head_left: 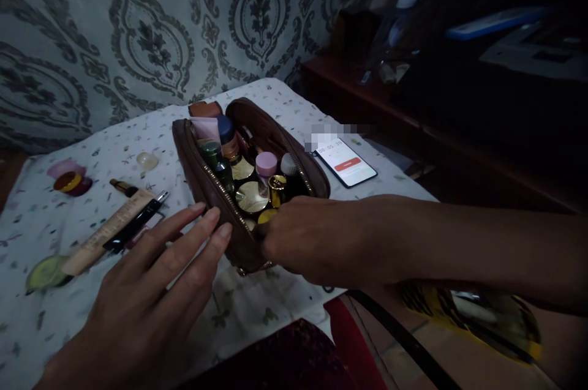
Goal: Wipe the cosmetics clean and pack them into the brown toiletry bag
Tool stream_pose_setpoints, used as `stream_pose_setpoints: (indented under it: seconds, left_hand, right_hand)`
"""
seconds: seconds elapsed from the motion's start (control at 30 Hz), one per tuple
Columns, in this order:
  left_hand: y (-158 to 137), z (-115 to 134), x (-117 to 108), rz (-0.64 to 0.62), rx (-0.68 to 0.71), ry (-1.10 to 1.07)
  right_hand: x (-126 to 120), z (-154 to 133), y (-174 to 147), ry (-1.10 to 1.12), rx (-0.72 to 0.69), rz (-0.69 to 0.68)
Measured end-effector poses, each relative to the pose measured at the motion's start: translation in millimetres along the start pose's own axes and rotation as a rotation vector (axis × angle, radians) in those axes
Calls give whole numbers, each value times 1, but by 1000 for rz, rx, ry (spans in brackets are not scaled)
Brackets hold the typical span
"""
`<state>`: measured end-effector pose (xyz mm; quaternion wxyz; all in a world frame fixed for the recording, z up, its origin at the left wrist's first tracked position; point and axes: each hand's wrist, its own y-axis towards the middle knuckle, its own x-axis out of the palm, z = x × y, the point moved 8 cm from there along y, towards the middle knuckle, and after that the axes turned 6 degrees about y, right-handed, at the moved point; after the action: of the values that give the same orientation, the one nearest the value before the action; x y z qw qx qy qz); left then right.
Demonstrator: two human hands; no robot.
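A brown zippered pouch (187, 151) stands unzipped on the cloth, packed with upright cosmetic containers. Among them are a dark green bottle (223, 169), a blue cap (225, 127), a pink cap (266, 163), a gold cap (277, 188) and round gold lids (252, 197). My right hand (294, 234) reaches into the pouch's near end beside a yellow lid (267, 216); its fingers are hidden, so any hold cannot be seen. My left hand (160, 280) is open, fingers stretched out, with the fingertips at the pouch's left side.
Left on the patterned cloth (124, 139) lie a beige tube (108, 232), a black pen-like item (135, 221), a green round item (48, 272), a small red jar (73, 183) and a clear round item (147, 161). A lit phone (346, 160) lies right of the pouch.
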<state>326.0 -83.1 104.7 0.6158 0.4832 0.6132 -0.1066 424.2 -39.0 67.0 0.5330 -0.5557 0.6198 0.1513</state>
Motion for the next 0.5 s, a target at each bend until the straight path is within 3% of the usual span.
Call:
stream_pose_setpoints:
  seconds: [0.03,0.33,0.43,0.5]
  left_hand:
    - [0,0,0,0,3,0]
    - [-1,1,2,-21,12,34]
    - [-2,2,0,-14,17,25]
    - [-3,2,-2,0,11,14]
  right_hand:
    - [5,-1,1,-61,-22,-68]
    - [4,1,6,-104,23,-37]
    - [-3,-1,1,-8,23,46]
    - [-6,9,-8,136,102,254]
